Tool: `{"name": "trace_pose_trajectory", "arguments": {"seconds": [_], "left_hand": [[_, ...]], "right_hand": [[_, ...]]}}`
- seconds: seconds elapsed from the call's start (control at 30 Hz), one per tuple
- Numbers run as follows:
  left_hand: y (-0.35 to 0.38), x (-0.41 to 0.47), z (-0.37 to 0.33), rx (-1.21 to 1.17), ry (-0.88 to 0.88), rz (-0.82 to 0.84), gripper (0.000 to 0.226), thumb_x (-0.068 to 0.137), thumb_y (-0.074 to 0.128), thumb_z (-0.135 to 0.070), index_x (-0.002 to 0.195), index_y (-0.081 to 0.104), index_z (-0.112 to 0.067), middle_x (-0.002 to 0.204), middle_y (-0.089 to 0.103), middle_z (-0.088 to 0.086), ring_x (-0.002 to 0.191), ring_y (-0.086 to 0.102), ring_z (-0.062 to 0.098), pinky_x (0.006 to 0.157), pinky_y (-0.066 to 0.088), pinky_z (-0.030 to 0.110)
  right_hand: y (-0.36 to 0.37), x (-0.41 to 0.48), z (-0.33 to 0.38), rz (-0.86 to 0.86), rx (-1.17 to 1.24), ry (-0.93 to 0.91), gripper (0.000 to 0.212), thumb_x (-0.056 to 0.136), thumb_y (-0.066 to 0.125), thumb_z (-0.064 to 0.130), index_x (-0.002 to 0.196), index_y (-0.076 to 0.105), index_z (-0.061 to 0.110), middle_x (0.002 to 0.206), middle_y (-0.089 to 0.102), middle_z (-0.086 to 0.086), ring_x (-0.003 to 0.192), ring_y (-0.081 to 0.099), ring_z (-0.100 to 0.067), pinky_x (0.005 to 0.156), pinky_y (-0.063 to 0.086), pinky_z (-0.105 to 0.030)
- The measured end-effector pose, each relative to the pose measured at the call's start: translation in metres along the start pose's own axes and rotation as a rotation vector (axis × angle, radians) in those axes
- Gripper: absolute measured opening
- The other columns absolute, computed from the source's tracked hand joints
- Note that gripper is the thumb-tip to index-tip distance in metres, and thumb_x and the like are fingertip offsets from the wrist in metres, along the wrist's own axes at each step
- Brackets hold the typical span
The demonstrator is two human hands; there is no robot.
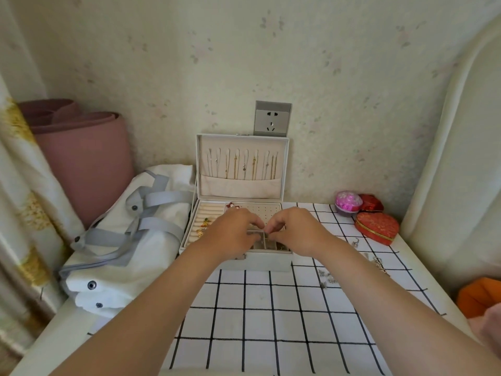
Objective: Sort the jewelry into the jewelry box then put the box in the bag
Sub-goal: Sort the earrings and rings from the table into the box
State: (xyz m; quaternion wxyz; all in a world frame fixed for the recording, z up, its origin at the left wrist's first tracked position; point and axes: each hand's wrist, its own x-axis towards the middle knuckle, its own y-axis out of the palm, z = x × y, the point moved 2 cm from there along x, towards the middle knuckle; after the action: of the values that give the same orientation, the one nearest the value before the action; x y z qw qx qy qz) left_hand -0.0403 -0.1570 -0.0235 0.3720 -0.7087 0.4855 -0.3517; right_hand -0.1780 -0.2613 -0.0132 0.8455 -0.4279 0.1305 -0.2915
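At the left of the frame the bag [130, 240] slumps just beside the box [284, 169]. The box sits at centre on the surface [271, 321], long axis running left to right, lid upright, trays facing you. Your left hand [233, 233] has a curled grip; I cannot tell if it holds anything. Your right hand [296, 232] has a narrow grip, seemingly pinching a small piece [267, 235]. Lower it straight into one compartment before releasing. Loose jewelry [328, 278] waits at right.

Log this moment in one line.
step: sorting | left hand, right hand: fingertips meet over open jewelry box | item: unclear | bag: beside box
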Motion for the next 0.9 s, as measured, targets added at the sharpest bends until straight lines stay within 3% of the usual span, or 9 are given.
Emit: {"name": "trace_pose_trajectory", "arguments": {"seconds": [0.1, 0.2, 0.4, 0.57, 0.7, 0.9], "left_hand": [[0.004, -0.002, -0.002, 0.066, 0.063, 0.056, 0.024, 0.088, 0.064, -0.030, 0.112, 0.070, -0.031, 0.103, 0.061, -0.004, 0.108, 0.049, 0.018, 0.086, 0.050, 0.038], [0.007, -0.002, 0.000, 0.077, 0.052, 0.061, 0.031, 0.088, 0.064, -0.032, 0.119, 0.067, -0.032, 0.113, 0.057, -0.004, 0.115, 0.044, 0.017, 0.093, 0.049, 0.039], [0.008, -0.002, 0.001, 0.055, 0.062, 0.064, 0.029, 0.088, 0.063, -0.032, 0.116, 0.069, -0.035, 0.113, 0.055, -0.007, 0.116, 0.043, 0.017, 0.098, 0.045, 0.041], [0.010, -0.003, 0.003, 0.051, 0.061, 0.054, 0.028, 0.089, 0.062, -0.035, 0.117, 0.067, -0.033, 0.109, 0.054, -0.009, 0.114, 0.042, 0.015, 0.097, 0.044, 0.038], [0.010, -0.003, 0.002, 0.065, 0.068, 0.049, 0.023, 0.089, 0.061, -0.035, 0.110, 0.069, -0.030, 0.105, 0.055, -0.007, 0.109, 0.044, 0.018, 0.094, 0.046, 0.042], [0.013, -0.002, 0.003, 0.096, 0.058, 0.054, 0.035, 0.089, 0.059, -0.037, 0.124, 0.063, -0.030, 0.116, 0.055, -0.006, 0.117, 0.042, 0.018, 0.099, 0.043, 0.042]], "right_hand": [[-0.002, 0.000, 0.000, -0.060, -0.001, -0.054, 0.018, 0.085, 0.074, 0.014, 0.082, 0.076, 0.031, 0.084, 0.069, 0.015, 0.077, 0.062, 0.003, 0.071, 0.047, -0.018], [-0.006, 0.002, 0.001, -0.146, 0.046, -0.098, 0.018, 0.086, 0.073, 0.014, 0.082, 0.076, 0.032, 0.086, 0.070, 0.014, 0.069, 0.058, 0.010, 0.068, 0.045, -0.016], [-0.008, 0.001, -0.001, -0.136, 0.063, -0.103, 0.017, 0.088, 0.072, 0.013, 0.087, 0.075, 0.029, 0.091, 0.069, 0.012, 0.061, 0.054, 0.014, 0.062, 0.038, -0.009], [-0.002, 0.000, -0.003, -0.085, 0.013, -0.098, 0.022, 0.085, 0.073, 0.014, 0.084, 0.071, 0.036, 0.087, 0.070, 0.015, 0.083, 0.064, 0.001, 0.076, 0.050, -0.021], [0.001, 0.000, -0.003, -0.017, -0.020, -0.069, 0.022, 0.084, 0.075, 0.011, 0.090, 0.074, 0.032, 0.088, 0.071, 0.015, 0.085, 0.065, 0.001, 0.080, 0.053, -0.022], [0.005, -0.001, -0.002, 0.013, -0.333, -0.082, 0.014, 0.088, 0.066, 0.028, 0.081, 0.077, 0.032, 0.079, 0.063, 0.012, 0.078, 0.061, -0.011, 0.068, 0.050, -0.028]]}}
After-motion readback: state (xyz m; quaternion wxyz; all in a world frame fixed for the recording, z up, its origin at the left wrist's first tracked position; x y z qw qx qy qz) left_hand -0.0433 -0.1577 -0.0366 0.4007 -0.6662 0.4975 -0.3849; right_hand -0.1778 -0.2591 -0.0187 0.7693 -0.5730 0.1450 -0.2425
